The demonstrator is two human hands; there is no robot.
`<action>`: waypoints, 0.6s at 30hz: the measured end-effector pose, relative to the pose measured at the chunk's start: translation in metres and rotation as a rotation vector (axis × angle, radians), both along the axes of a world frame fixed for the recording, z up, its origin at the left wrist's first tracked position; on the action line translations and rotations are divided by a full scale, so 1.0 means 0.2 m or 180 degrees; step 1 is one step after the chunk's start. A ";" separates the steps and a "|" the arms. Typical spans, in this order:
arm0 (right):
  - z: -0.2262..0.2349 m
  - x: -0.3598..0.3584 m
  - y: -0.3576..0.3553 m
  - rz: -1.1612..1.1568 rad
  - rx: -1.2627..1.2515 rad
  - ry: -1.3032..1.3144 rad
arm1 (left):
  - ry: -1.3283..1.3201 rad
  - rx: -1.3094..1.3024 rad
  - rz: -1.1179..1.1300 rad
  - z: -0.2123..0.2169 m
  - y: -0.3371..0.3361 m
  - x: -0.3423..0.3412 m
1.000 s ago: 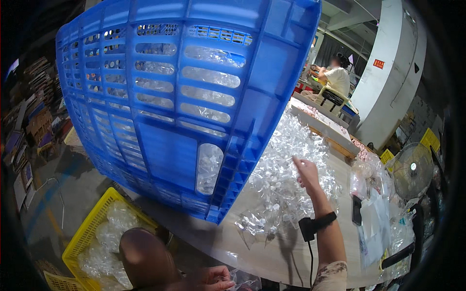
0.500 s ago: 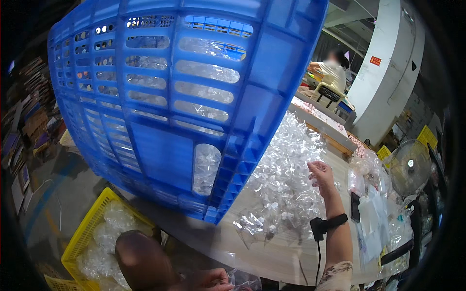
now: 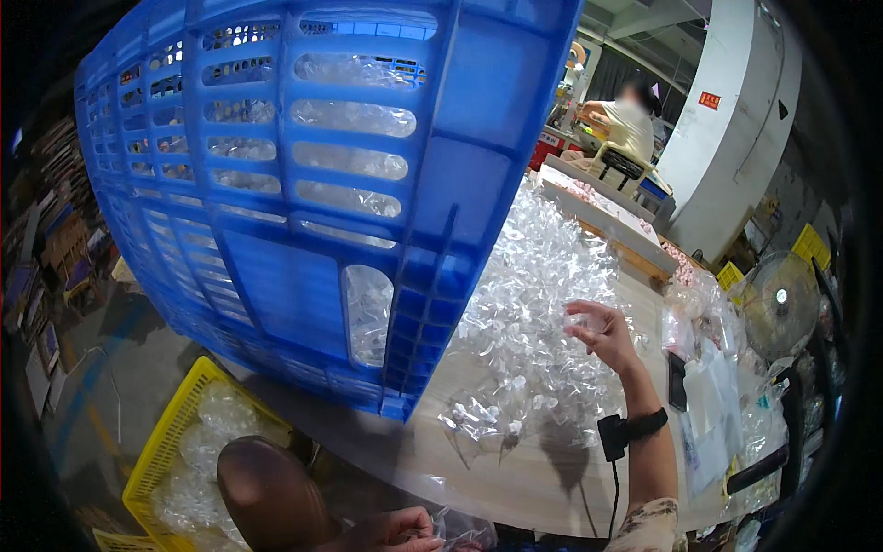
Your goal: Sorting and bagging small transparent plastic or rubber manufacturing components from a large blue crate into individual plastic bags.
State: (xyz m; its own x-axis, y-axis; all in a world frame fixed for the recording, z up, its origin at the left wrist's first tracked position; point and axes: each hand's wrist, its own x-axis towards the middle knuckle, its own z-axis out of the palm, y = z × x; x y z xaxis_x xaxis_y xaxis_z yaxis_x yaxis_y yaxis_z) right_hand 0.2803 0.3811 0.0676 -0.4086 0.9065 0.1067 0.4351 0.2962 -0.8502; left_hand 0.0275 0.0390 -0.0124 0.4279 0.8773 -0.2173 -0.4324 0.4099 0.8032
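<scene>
A large blue slatted crate (image 3: 303, 184) hangs tilted over the table and fills the upper left, with clear plastic pieces showing through its slots. Below its lower corner a heap of small clear plastic pieces (image 3: 533, 313) spreads over the pale tabletop (image 3: 515, 478). My right hand (image 3: 600, 333) is raised just above the heap's right side, fingers apart, with a black strap on the wrist. My left hand (image 3: 397, 532) sits at the bottom edge, fingers curled on a crumpled clear plastic bag (image 3: 463, 530). What holds the crate up is hidden.
A yellow basket (image 3: 175, 432) of clear pieces stands on the floor at lower left. A rounded brown shape (image 3: 267, 492) is beside it. Bags and a small fan (image 3: 777, 308) crowd the table's right side. A person (image 3: 630, 124) sits at a far bench.
The blue crate has swung closer and fills more of the view. My right hand has lifted off the heap and moved right. My left hand stays at the bottom edge.
</scene>
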 end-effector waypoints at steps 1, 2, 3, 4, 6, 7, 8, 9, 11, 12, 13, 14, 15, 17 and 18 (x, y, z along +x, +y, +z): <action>0.00 -0.02 -0.02 0.0180 0.0367 -0.0173 | -0.0007 -0.0125 0.0011 0.02 0.00 0.00; -0.01 -0.03 -0.03 0.0364 0.0734 -0.0344 | -0.0004 -0.0142 0.0022 0.03 0.01 -0.01; 0.00 -0.03 -0.05 0.0297 0.0741 -0.0336 | 0.0052 -0.0134 -0.0034 0.04 0.01 -0.01; 0.00 -0.02 -0.06 0.0296 0.0732 -0.0340 | 0.0107 -0.0126 -0.0088 0.04 0.00 -0.01; 0.00 0.02 -0.06 0.0149 0.0703 -0.0274 | 0.0031 -0.0008 -0.0009 0.04 0.00 0.00; 0.00 0.05 -0.05 0.0178 0.0730 -0.0429 | -0.0039 0.0120 0.0072 0.03 -0.01 0.00; 0.00 0.06 -0.06 0.0189 0.0722 -0.0426 | -0.0037 0.0111 0.0082 0.01 -0.01 0.00; 0.01 0.08 -0.07 0.0385 0.0908 -0.0864 | 0.0200 0.0291 0.0068 -0.01 -0.01 0.00; -0.04 0.12 -0.05 0.0584 0.1089 -0.1591 | 0.0436 0.0468 0.0060 -0.02 -0.01 0.00; -0.06 0.11 -0.07 0.0580 0.1079 -0.1597 | 0.0197 0.0237 0.0029 0.01 -0.01 0.00; -0.06 0.08 -0.10 0.0393 0.1247 -0.2046 | -0.0041 0.0003 0.0000 0.02 -0.01 0.00; -0.08 0.06 -0.12 0.0205 0.1413 -0.2493 | -0.0046 -0.0007 -0.0002 0.01 -0.01 0.00; -0.10 0.06 -0.11 0.0004 0.1373 -0.2368 | -0.0116 -0.0062 -0.0055 0.01 -0.01 0.00; -0.14 0.12 -0.03 0.0101 0.1517 -0.2089 | -0.0197 -0.0124 -0.0104 0.00 0.00 0.01; -0.15 0.15 0.00 0.0212 0.1649 -0.1793 | -0.0120 -0.0066 -0.0072 0.00 0.00 0.01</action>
State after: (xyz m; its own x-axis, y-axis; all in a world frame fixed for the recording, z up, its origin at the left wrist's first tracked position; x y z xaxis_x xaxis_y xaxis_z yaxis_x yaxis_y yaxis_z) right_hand 0.3097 0.3818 0.0381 -0.5790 0.7691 0.2707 0.7288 0.6371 -0.2510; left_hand 0.0302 0.0400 -0.0123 0.4557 0.8628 -0.2187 -0.4527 0.4362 0.7777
